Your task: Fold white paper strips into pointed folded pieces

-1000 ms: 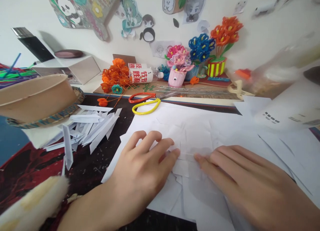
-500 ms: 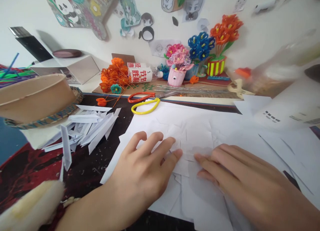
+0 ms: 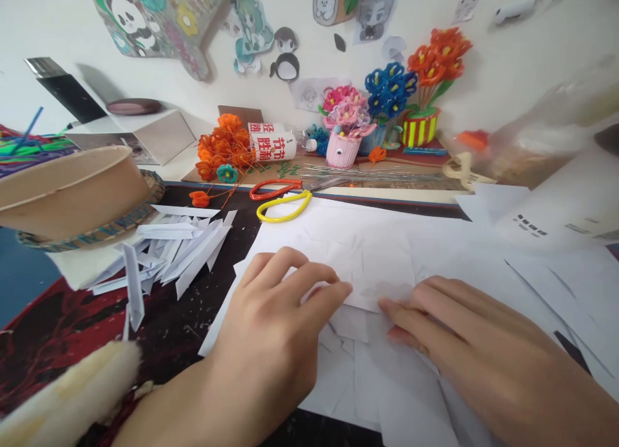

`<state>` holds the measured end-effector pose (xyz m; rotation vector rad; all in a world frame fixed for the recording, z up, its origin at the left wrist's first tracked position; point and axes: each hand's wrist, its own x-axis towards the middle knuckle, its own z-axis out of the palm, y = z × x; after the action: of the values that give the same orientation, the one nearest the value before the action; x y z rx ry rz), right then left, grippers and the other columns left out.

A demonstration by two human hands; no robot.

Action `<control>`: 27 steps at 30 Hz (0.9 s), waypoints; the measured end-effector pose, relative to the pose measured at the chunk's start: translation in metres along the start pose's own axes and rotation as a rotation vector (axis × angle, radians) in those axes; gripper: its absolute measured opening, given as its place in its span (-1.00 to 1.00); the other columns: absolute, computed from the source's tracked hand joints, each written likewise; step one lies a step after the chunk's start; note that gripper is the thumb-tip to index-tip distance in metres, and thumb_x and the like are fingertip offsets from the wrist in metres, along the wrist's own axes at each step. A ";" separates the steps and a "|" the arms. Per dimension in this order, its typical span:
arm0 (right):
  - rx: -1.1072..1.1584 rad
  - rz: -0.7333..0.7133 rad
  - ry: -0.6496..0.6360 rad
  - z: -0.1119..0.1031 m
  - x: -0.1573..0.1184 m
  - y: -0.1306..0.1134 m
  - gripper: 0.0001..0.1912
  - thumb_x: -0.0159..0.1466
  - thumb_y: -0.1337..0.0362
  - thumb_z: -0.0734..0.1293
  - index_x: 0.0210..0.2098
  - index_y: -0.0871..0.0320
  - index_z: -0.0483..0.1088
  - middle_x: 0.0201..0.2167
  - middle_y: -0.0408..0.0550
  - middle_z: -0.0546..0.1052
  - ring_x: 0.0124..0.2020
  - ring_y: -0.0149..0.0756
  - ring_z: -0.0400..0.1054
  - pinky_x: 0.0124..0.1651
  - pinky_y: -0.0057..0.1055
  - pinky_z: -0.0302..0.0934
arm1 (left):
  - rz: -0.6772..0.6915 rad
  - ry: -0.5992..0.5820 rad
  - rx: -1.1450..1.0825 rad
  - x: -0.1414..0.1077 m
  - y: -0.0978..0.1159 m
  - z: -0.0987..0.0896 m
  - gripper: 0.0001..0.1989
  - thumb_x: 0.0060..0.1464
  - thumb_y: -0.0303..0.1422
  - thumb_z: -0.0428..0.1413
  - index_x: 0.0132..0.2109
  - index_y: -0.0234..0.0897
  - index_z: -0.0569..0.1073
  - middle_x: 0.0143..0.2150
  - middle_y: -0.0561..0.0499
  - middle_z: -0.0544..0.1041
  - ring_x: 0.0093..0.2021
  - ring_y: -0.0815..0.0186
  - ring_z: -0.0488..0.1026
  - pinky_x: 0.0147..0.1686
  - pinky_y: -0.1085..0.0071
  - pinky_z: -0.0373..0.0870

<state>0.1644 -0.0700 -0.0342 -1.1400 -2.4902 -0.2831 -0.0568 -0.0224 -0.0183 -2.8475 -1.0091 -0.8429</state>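
Note:
A small white sheet of paper (image 3: 382, 266) lies over other white papers in front of me. At its near left edge, my left hand (image 3: 285, 318) has thumb and forefinger closed on the paper, the other fingers curled. My right hand (image 3: 464, 337) pinches the near edge a little farther right, forefinger on top and thumb below. The fingertips of the two hands are a short gap apart. Beyond the hands, scissors (image 3: 285, 208) with one red and one yellow handle rest at the far edge of the papers.
Folded white paper strips (image 3: 178, 247) are heaped on the left, beside a tan bowl (image 3: 72, 189). Orange craft flowers (image 3: 222, 150), a clear bottle (image 3: 275, 144) and a pink flower pot (image 3: 342, 149) stand or lie along the back. A large whitish container (image 3: 565, 195) is at right.
My left thumb and forefinger have come together on the paper, and its other fingers have curled in. My right hand has barely moved. The view has shifted slightly.

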 end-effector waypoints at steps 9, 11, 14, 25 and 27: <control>-0.002 0.005 0.009 -0.003 0.001 0.004 -0.57 0.37 0.53 0.00 -0.21 0.29 0.49 -0.41 0.02 0.48 -0.36 -0.23 0.35 -0.34 -0.30 0.25 | 0.052 -0.051 0.004 0.000 0.000 0.003 -0.83 0.16 -0.49 0.11 -0.18 -0.19 0.56 -0.20 0.03 0.57 -0.22 0.24 0.35 -0.29 0.27 0.21; 0.005 0.011 0.011 -0.002 0.001 0.004 -0.57 0.39 0.52 0.00 -0.22 0.28 0.49 -0.41 0.00 0.49 -0.37 -0.24 0.35 -0.35 -0.30 0.25 | 0.051 -0.048 0.029 0.000 -0.001 0.004 -0.84 0.20 -0.43 0.09 -0.19 -0.17 0.57 -0.20 0.03 0.57 -0.22 0.23 0.36 -0.30 0.27 0.21; 0.026 0.032 0.017 -0.001 0.000 0.003 -0.60 0.42 0.46 0.03 -0.22 0.27 0.48 -0.38 0.00 0.51 -0.34 -0.23 0.37 -0.34 -0.30 0.26 | 0.056 -0.046 0.048 -0.001 -0.002 0.005 -0.85 0.22 -0.40 0.09 -0.19 -0.17 0.57 -0.21 0.04 0.57 -0.22 0.23 0.36 -0.29 0.27 0.21; 0.025 0.003 -0.040 0.000 -0.003 0.003 -0.65 0.38 0.47 0.10 0.05 0.28 0.40 -0.33 0.04 0.47 -0.33 -0.22 0.36 -0.30 -0.30 0.28 | 0.051 -0.069 -0.007 0.001 -0.002 0.005 -0.88 0.20 -0.43 0.10 -0.17 -0.29 0.54 -0.23 0.03 0.55 -0.22 0.24 0.32 -0.29 0.31 0.26; 0.022 -0.004 -0.024 0.000 -0.001 0.003 -0.64 0.37 0.50 0.08 0.01 0.30 0.42 -0.35 0.04 0.47 -0.34 -0.22 0.36 -0.31 -0.31 0.28 | 0.057 -0.073 0.005 0.001 -0.001 0.004 -0.88 0.20 -0.44 0.11 -0.18 -0.28 0.54 -0.23 0.04 0.55 -0.23 0.24 0.32 -0.30 0.31 0.24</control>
<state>0.1672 -0.0688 -0.0342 -1.1368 -2.5100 -0.2445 -0.0550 -0.0202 -0.0220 -2.9065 -0.9309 -0.7365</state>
